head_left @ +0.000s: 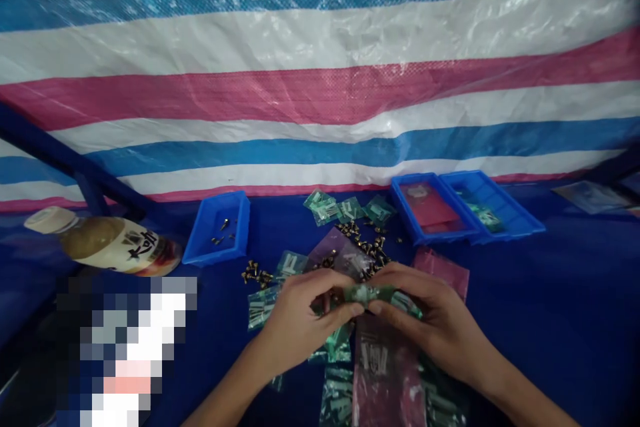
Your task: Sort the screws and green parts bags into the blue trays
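Between my two hands, just above the blue table, is a small green plastic bag [367,293]. My left hand [313,313] pinches its left end between thumb and fingers. My right hand [425,313] grips the other end in the same way. What the bag contains is too blurred to make out. Below my hands lies a pink plastic bag [387,373] with pale pieces inside. Several green bags [337,397] of small parts lie around it. Beyond my fingers is a scattered pile of brass-coloured screw-like pieces [373,247].
A blue tray [190,259] with a few metal pieces stands at left, near a tilted drink bottle [113,243]. At back right, one blue tray [400,210] holds pink bags and another [525,220] holds green bags. A striped tarp [300,97] hangs behind the table.
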Demonstrator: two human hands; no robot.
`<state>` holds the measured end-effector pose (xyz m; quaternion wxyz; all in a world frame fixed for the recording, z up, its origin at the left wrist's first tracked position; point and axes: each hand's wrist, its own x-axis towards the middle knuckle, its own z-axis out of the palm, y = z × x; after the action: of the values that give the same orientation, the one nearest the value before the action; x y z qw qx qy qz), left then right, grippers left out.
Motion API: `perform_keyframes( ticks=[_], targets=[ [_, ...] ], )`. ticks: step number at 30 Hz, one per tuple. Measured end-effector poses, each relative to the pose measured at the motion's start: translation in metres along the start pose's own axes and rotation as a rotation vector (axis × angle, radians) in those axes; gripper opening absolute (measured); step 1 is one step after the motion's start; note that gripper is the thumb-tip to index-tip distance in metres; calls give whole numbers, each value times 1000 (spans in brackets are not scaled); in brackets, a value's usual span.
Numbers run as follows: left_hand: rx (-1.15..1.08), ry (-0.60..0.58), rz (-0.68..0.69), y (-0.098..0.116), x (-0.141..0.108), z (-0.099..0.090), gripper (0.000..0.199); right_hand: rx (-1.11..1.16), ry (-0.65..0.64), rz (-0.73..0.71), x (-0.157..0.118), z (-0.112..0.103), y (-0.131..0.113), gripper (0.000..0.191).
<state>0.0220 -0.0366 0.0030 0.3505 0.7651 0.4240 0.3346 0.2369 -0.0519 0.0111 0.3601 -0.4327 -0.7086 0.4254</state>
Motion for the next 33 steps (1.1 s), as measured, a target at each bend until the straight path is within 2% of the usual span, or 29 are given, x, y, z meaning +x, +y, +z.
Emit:
perform_keyframes(
  ticks=[2, 3, 5, 6, 8, 9, 10, 11, 12, 13, 14, 15, 16, 19, 21, 22, 23, 25, 29, 33],
  targets=[
    [78, 71, 90, -4, 0, 0, 14, -162, 176, -16, 1, -17, 5, 16],
    [130, 119, 138, -6, 0, 0, 17, -291, 332, -38, 2, -28, 8, 17],
    [251, 197, 220, -11, 0, -1, 21, -620, 764, -86, 2, -54, 19, 21],
    [308, 220, 248, -13, 0, -2, 23, -735, 905, -110, 2, -68, 26, 25],
    [385, 242, 284, -15, 0, -3, 25, -892, 1058, -139, 1, -93, 44, 30],
    [408, 249, 294, -16, 0, -4, 26, -932, 1067, -76, 0, -104, 53, 33],
    [426, 255, 302, -16, 0, -5, 27, -991, 1017, -25, 0, -113, 62, 35],
    [438, 262, 308, -16, 1, -6, 28, -1052, 837, 43, -1, -119, 70, 42],
    [448, 267, 311, -16, 1, -7, 28, -1091, 750, 42, -2, -123, 75, 46],
    [458, 271, 310, -16, 1, -8, 27, -1111, 761, 10, -2, -124, 78, 47],
    [469, 269, 301, -16, 1, -9, 26, -1110, 723, 50, -2, -123, 77, 46],
    [481, 261, 289, -15, 2, -10, 25, -1109, 821, 24, -1, -120, 74, 45],
    [498, 253, 276, -15, 2, -10, 23, -1084, 758, 46, 0, -115, 69, 42],
    [581, 222, 262, -15, 5, -12, 16, -975, 658, -91, 3, -92, 51, 31],
    [655, 200, 262, -16, 6, -13, 14, -858, 455, -257, 5, -72, 44, 23],
    [690, 184, 252, -17, 7, -14, 14, -806, 304, -290, 5, -62, 42, 22],
    [719, 167, 234, -17, 7, -14, 14, -772, 179, -300, 5, -51, 42, 22],
    [757, 140, 188, -19, 7, -14, 16, -783, 26, -261, 4, -28, 42, 24],
    [764, 99, 133, -22, 5, -11, 18, -906, -39, -220, 1, 7, 45, 28],
    [752, 83, 136, -20, 4, -7, 18, -902, -8, -185, 1, 16, 49, 24]
  ],
)
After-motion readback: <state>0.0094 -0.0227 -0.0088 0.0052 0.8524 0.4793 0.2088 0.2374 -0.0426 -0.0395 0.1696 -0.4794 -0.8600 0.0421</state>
